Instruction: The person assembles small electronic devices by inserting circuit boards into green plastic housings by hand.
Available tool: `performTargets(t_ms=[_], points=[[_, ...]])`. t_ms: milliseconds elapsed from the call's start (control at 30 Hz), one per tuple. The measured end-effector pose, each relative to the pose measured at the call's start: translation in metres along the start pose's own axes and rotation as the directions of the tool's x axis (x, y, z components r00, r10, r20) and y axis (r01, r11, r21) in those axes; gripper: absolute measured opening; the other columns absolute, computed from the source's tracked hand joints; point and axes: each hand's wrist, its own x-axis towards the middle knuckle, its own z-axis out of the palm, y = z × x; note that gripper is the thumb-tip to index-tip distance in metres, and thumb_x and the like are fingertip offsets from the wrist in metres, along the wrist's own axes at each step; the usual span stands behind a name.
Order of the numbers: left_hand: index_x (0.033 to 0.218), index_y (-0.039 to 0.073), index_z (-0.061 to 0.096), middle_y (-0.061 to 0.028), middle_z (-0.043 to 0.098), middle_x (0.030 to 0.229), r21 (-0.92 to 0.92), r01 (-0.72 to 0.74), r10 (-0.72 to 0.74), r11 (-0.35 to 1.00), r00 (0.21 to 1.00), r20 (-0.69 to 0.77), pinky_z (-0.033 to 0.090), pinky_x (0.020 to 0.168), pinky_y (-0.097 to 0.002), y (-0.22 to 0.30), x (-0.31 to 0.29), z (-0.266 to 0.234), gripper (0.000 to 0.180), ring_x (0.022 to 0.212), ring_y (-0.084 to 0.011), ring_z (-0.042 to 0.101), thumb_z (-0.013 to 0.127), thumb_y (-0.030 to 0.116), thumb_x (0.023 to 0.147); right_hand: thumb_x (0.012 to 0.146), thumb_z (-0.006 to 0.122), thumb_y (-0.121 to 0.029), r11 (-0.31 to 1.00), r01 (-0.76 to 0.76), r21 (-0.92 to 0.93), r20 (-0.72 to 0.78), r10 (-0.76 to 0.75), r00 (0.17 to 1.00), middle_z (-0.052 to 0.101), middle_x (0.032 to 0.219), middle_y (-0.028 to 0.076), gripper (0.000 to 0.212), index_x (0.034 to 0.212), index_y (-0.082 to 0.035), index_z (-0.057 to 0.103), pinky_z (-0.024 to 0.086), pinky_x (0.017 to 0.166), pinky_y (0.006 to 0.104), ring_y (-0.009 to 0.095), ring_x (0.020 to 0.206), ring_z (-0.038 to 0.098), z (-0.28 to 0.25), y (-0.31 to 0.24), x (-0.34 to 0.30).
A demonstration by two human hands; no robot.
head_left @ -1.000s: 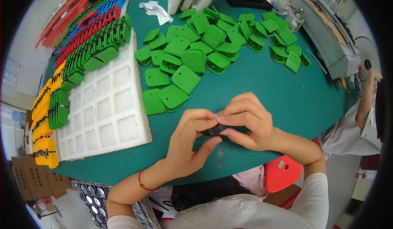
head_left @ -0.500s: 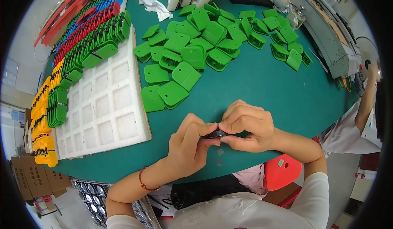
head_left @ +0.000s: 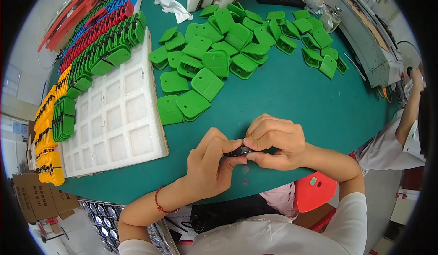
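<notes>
A small, dark, shiny rounded part (head_left: 239, 151) is pinched between my two hands, just above the near side of the green table (head_left: 292, 104). My left hand (head_left: 211, 161) is closed, its thumb and forefinger on the part's left end. From the other side, my right hand (head_left: 279, 143) grips the right end with thumb and fingertips, the other fingers curled. Fingers hide much of the part, so its exact kind cannot be made out. Beyond my hands lies a loose heap of green folded plastic pieces (head_left: 215, 63), each with a small hole.
A white foam tray (head_left: 157, 136) with square pockets lies on the left, bearing rows of green, red, blue and yellow pieces (head_left: 49, 167). Crumpled white tissue (head_left: 173, 10) is at the back. A grey metal machine (head_left: 365, 41) stands at right. Another person's arm (head_left: 409, 113) shows far right.
My fingers have shifted slightly around the dark part, and a bit more of it shows. At far right the other person's arm has moved a little.
</notes>
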Motion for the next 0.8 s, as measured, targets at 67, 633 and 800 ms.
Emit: performTargets(t_ms=[67, 633, 800], points=[[0.090, -0.003, 0.054, -0.0105, 0.050, 0.071, -0.006, 0.004, -0.004, 1.000, 1.000, 0.000, 0.038, 0.044, -0.0275, 0.0001, 0.0000, 0.0000, 0.027, 0.058, -0.0205, 0.048, 0.071, -0.004, 0.070, 0.062, 0.071, 0.005, 1.000, 0.002, 0.003, 0.000, -0.002, 1.000, 0.057, 0.072, 0.009, 0.016, 0.074, 0.004, 0.060, 0.048, 0.061, 0.0320, 0.023, 0.065, 0.060, 0.0001, 0.0003, -0.0001], [0.087, -0.004, 0.055, -0.0106, 0.052, 0.072, -0.139, 0.066, -0.071, 0.988, 0.997, -0.031, 0.042, 0.050, -0.0270, -0.0046, -0.0037, 0.0014, 0.024, 0.060, -0.0204, 0.049, 0.069, -0.008, 0.069, 0.065, 0.075, -0.002, 0.996, -0.089, 0.010, 0.010, 0.089, 0.996, 0.059, 0.079, 0.010, 0.024, 0.085, 0.002, 0.063, 0.048, 0.060, 0.0317, 0.023, 0.068, 0.058, -0.0002, -0.0003, -0.0028], [0.087, -0.006, 0.055, -0.0110, 0.052, 0.075, -0.198, 0.124, -0.134, 0.972, 0.990, -0.038, 0.050, 0.059, -0.0282, -0.0013, -0.0046, -0.0008, 0.026, 0.063, -0.0199, 0.050, 0.066, -0.016, 0.066, 0.067, 0.075, -0.004, 0.999, -0.026, -0.047, 0.000, 0.026, 1.000, 0.059, 0.083, 0.010, 0.026, 0.089, 0.002, 0.063, 0.047, 0.062, 0.0312, 0.023, 0.071, 0.057, -0.0004, 0.0004, -0.0015]])
